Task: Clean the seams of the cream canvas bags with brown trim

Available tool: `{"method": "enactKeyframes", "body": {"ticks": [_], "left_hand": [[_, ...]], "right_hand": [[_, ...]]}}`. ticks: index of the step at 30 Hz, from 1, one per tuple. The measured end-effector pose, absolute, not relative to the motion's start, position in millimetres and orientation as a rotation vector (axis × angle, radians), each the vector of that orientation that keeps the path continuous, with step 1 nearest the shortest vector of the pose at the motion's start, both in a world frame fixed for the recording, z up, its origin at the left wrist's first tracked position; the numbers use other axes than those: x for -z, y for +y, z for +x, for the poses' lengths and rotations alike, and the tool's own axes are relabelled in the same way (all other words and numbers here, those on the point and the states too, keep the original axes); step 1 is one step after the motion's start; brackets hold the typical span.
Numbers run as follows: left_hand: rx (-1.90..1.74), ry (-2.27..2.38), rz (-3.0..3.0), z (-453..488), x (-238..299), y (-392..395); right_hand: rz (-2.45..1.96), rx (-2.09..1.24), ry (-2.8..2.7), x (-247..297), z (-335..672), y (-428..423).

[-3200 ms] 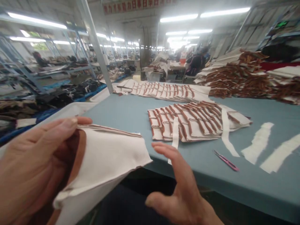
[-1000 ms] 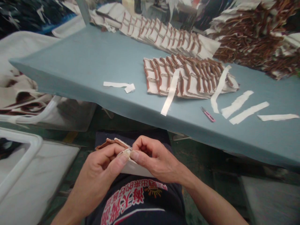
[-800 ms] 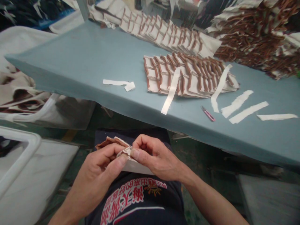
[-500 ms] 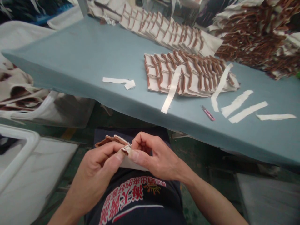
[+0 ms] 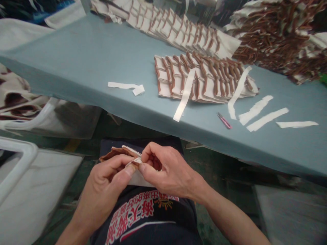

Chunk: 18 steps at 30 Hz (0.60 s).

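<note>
Low over my lap, my left hand (image 5: 107, 182) and my right hand (image 5: 166, 170) both pinch one corner of a small stack of cream fabric pieces with brown trim (image 5: 116, 153). The fingertips of the two hands meet at that corner, and most of the stack is hidden under them. Beyond my knees runs a blue-grey table (image 5: 84, 58). On it lies a fanned layer of the same brown-trimmed cream pieces (image 5: 204, 81), crossed by white strips.
Pink thread snips (image 5: 224, 120) lie near the table's front edge, with loose white strips (image 5: 263, 110) to their right and a folded strip (image 5: 126, 87) to the left. Large heaps of trimmed pieces (image 5: 276, 30) fill the back right. White bins (image 5: 28, 177) stand at my left.
Since three seconds ago my view dropped from the hall to my lap, and both hands closed on the stack's corner. In the last second only the fingertips shifted slightly.
</note>
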<state>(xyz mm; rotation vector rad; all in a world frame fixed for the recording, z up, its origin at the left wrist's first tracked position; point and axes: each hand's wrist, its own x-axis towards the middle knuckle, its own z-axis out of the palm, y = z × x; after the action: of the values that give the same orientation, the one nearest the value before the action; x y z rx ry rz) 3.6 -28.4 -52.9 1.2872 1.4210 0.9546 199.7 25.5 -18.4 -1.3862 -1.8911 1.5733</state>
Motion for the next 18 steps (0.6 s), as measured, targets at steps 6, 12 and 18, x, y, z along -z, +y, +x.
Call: {"method": "enactKeyframes", "body": {"ticks": [6, 12, 18], "left_hand": [[-0.859, 1.522, 1.360, 12.2, 46.2, -22.6], [-0.739, 1.628, 1.401, 13.2, 59.6, -27.1], [-0.790, 1.567, 1.286, 4.4, 77.5, -43.0]], "right_hand": [[-1.467, -1.164, -2.151, 27.3, 193.0, 15.6], [-1.571, -1.023, -2.313, 46.3, 184.5, 4.9], [-1.484, -1.116, -2.036, 68.2, 182.1, -7.6]]}}
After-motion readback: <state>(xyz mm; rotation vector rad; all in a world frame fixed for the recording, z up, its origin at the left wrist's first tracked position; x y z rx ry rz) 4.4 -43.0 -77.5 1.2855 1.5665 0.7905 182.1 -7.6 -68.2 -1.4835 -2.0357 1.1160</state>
